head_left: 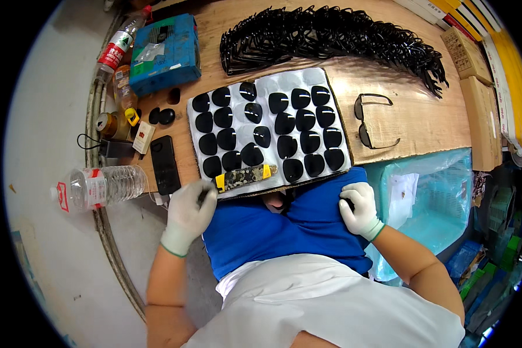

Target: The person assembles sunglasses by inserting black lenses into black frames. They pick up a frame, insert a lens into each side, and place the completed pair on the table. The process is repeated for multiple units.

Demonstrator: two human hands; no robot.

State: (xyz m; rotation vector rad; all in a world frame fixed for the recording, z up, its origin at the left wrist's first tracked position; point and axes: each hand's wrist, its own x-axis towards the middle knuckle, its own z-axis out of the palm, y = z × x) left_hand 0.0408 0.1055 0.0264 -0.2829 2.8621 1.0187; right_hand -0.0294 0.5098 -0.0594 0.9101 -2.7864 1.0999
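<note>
My left hand [190,213], in a white glove, is closed beside the near left corner of a board [243,93] covered in white padding. A dark patch shows between its fingers, too small to name. Dark sunglass lenses [284,123] lie in rows on the padding. Along the near edge rests a speckled bar with yellow tape at its ends [243,178]. My right hand [359,210], also gloved, lies curled on the blue cloth over my right thigh, off the board. A dark spot shows within its curled fingers too; I cannot make out what it is.
A long pile of black glasses frames [330,35] lies at the back. Glasses [371,120] sit right of the board, above a blue plastic-lined basket [429,197]. At left are a black phone [165,165], a water bottle [107,187] and a blue box [167,55].
</note>
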